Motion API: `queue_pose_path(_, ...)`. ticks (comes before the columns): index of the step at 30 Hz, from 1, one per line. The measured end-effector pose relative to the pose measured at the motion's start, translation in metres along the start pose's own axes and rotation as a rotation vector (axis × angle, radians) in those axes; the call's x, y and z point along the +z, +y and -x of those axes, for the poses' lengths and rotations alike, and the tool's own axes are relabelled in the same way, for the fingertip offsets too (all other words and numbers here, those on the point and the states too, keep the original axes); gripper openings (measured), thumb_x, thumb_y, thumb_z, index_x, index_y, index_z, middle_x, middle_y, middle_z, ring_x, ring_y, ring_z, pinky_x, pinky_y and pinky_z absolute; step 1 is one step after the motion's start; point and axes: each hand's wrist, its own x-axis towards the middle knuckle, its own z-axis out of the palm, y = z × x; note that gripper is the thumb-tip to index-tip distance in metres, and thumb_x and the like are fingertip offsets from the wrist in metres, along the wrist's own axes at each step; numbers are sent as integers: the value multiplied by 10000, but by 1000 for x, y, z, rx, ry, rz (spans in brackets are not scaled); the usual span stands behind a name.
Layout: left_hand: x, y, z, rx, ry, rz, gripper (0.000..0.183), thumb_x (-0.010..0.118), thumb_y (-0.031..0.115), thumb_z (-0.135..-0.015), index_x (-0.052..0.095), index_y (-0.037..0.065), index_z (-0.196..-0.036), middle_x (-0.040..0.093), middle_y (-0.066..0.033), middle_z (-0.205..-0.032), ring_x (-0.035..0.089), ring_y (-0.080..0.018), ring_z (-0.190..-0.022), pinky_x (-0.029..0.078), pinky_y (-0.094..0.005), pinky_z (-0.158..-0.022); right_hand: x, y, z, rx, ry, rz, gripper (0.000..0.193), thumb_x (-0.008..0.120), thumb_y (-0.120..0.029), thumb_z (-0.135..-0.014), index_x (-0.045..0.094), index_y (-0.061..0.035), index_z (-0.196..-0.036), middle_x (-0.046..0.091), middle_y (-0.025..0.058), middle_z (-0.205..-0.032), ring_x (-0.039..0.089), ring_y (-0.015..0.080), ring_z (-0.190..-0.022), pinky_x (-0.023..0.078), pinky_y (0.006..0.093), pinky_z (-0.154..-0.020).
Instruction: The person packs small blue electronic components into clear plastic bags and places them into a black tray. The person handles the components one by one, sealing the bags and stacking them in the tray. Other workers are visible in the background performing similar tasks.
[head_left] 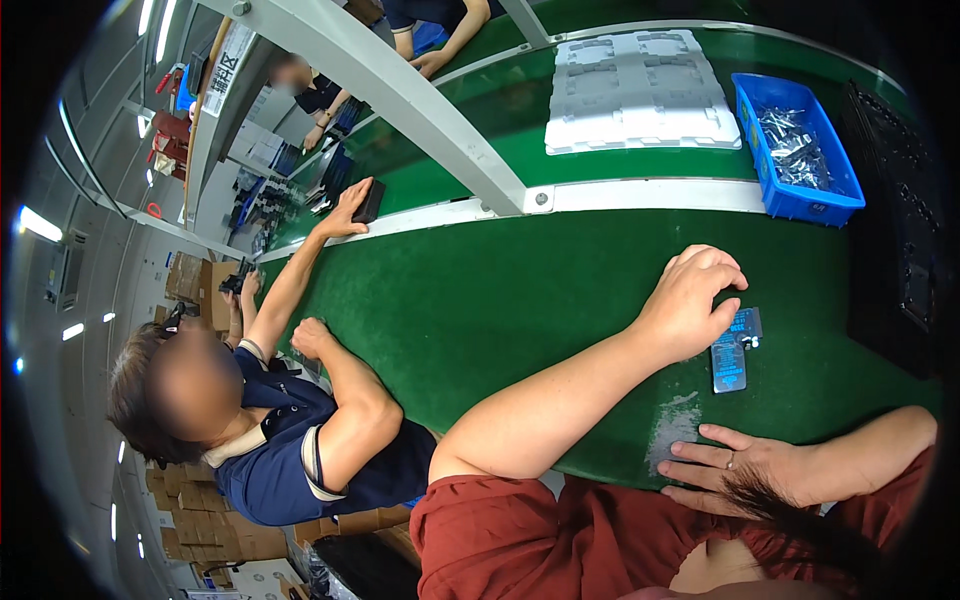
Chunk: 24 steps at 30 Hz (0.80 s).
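Note:
A flat dark phone battery (729, 362) with blue print lies on the green tabletop (500, 330), a small white-and-silver bit at its right side. Over its upper end is my left hand (692, 300), fingers loosely bent and thumb apart from them. Nothing shows between them, and the thumb tip is close to the battery; whether it touches I cannot tell. My right hand (745, 468) rests palm down nearer to me, fingers spread, with a ring on one. Dark hair covers part of it. Its fingertips reach a worn greyish patch (675, 425) on the green surface.
A blue bin (815, 207) of small metallic parts stands at the back right, beside a white moulded tray (640, 100). A black rack (900, 230) borders the right. A white metal frame (400, 95) crosses the bench. At left, a co-worker (300, 440) reaches to a dark box (369, 203).

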Motion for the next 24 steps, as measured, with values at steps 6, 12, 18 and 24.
queue_pose_path(6, 1, 1, -2, 14, -2, 13, 195, 651, 93, -760, 636, 51, -950, 595, -116, -1082, 528, -316, -1095, 405, -426, -956, -5, -1, 2, 18, 12, -21, 592, 388, -393, -909, 362, -85, -1414, 288, 149, -1515, 275, 305, -1404, 172, 538, -1143)
queue_pose_path(12, 1, 3, -2, 15, -2, 14, 194, 651, 90, -760, 634, 51, -949, 594, -116, -1078, 528, -315, -1095, 403, -426, -957, -6, -3, 2, 27, -4, -43, 580, 399, -361, -907, 363, -85, -1416, 296, 145, -1510, 287, 302, -1399, 173, 535, -1143)
queue_pose_path(18, -1, -1, 3, -12, 11, -4, 196, 652, 85, -758, 632, 50, -950, 591, -116, -1080, 528, -316, -1089, 407, -426, -951, -2, 3, -1, 1, 25, -115, 559, 402, -331, -909, 381, -88, -1412, 311, 138, -1505, 287, 295, -1400, 177, 538, -1140)
queue_pose_path(24, 1, 0, 0, 4, 19, -1, 214, 655, 80, -752, 627, 50, -961, 591, -111, -1079, 527, -315, -1087, 408, -426, -949, -6, 2, 2, 22, 41, -84, 543, 404, -327, -908, 410, -93, -1398, 332, 136, -1496, 310, 288, -1390, 184, 533, -1138)
